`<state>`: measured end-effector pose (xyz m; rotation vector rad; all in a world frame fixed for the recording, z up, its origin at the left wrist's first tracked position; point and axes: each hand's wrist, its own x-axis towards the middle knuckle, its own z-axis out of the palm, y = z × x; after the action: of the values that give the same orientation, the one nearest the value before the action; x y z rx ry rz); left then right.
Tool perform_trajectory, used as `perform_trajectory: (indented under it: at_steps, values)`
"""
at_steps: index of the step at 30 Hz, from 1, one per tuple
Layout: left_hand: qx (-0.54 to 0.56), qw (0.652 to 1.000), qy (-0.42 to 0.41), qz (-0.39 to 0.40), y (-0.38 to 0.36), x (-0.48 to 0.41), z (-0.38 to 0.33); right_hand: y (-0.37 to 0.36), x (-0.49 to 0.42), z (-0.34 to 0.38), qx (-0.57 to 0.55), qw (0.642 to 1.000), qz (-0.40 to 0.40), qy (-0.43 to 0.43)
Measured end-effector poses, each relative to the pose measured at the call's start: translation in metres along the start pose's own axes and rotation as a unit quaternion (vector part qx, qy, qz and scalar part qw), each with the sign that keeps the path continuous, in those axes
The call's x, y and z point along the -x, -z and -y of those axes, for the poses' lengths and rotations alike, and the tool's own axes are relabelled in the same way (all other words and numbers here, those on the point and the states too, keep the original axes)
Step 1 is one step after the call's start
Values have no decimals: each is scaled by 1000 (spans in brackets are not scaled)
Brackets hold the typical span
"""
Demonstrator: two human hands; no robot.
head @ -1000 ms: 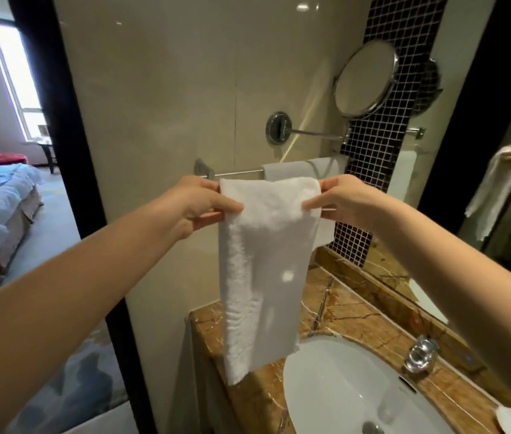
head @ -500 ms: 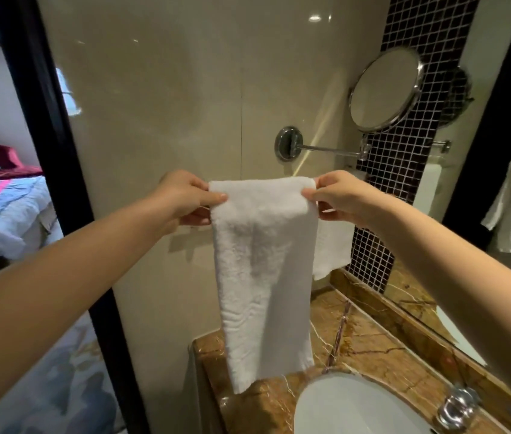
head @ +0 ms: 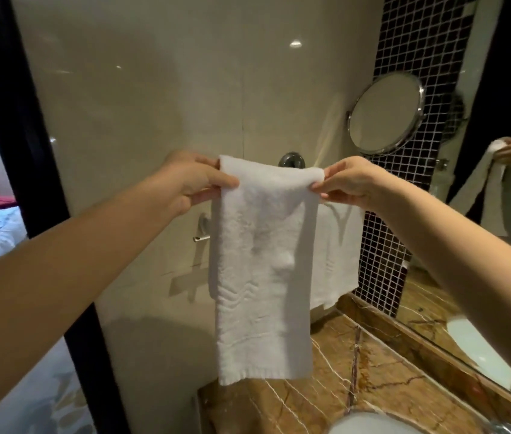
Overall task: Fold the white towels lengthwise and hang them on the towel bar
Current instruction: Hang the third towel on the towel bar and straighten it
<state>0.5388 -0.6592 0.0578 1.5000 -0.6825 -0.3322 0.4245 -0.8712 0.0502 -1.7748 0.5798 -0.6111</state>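
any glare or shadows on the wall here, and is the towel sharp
Head view: small light glints on the glossy wall; the bar throws a soft shadow below itself; the towel is sharp enough to show its wavy texture.

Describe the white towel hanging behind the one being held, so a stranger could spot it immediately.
Find the round mirror on the wall; below it, just left of the black mosaic strip, the hanging towel lies flat against the cream wall. Unlike the front towel, pinched by the left hand and right hand, no hand touches it.
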Motion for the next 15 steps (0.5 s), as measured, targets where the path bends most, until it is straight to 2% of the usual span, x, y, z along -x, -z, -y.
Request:
perform_trajectory:
  at_steps: [8, 15]
  values:
    - [44, 994, -104, -9, -1, -42, -20, 0, -34, 33, -4, 994, -38, 106]
    - [-7, 985, -171, 4, 4, -81, -57, 9, -64, 78, 4, 985, -50, 166]
